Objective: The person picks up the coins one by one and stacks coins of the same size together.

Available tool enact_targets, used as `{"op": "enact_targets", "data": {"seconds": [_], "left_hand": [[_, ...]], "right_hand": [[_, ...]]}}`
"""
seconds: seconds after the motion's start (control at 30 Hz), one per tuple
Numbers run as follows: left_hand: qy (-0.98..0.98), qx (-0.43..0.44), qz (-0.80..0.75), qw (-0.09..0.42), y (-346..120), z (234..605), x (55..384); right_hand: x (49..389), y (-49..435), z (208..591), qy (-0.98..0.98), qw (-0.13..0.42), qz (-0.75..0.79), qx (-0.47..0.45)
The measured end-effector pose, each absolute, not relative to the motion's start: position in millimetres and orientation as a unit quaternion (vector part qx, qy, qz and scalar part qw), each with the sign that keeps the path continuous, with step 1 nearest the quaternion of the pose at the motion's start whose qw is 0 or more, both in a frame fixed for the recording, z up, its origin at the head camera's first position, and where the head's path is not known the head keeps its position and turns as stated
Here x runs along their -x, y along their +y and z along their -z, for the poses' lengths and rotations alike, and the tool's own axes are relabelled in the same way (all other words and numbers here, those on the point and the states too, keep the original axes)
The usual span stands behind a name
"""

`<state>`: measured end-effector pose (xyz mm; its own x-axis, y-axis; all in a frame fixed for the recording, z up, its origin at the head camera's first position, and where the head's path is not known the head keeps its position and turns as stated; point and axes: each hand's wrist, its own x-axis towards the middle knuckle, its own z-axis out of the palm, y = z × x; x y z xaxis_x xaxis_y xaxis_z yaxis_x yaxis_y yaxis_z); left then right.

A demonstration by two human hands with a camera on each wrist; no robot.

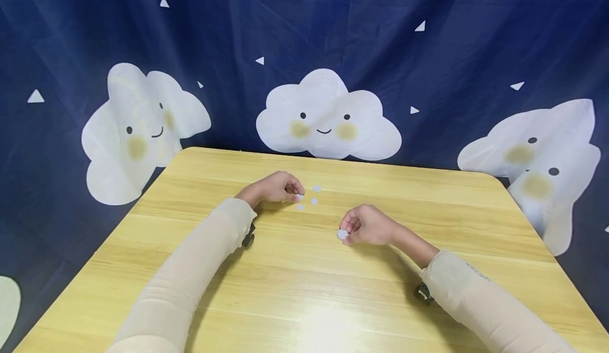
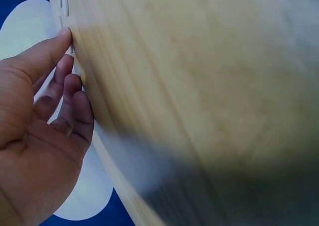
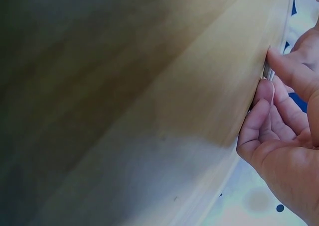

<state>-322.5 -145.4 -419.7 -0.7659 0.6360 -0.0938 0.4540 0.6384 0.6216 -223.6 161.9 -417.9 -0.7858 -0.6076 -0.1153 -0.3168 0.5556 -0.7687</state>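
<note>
Small round white discs lie on the wooden table (image 1: 285, 279) near its far side. One disc (image 1: 317, 188) is farthest back, a second disc (image 1: 314, 201) lies in front of it, and a third disc (image 1: 300, 207) is a little to the left. My left hand (image 1: 276, 186) has its thumb and fingertips at another disc (image 1: 300, 197), pinching it at the tabletop. Closer to me on the right, my right hand (image 1: 371, 225) pinches white disc pieces (image 1: 342, 234) between thumb and fingers. In the right wrist view their thin edges (image 3: 269, 72) look stacked; I cannot tell how many.
Behind the table hangs a dark blue curtain (image 1: 304, 25) printed with white clouds and small triangles. Both forearms wear pale sleeves (image 1: 185, 273), with a dark device (image 1: 422, 293) under the right wrist. Bright glare falls on the table's near part.
</note>
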Motion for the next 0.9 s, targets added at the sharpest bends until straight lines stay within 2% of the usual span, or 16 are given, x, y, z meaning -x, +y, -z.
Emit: {"op": "enact_targets", "data": {"seconds": [0.9], "left_hand": [[0.904, -0.252, -0.303, 0.165, -162, 416, 288]], "right_hand": [[224, 161, 417, 0.863, 0.188, 0.383, 0.272]]}}
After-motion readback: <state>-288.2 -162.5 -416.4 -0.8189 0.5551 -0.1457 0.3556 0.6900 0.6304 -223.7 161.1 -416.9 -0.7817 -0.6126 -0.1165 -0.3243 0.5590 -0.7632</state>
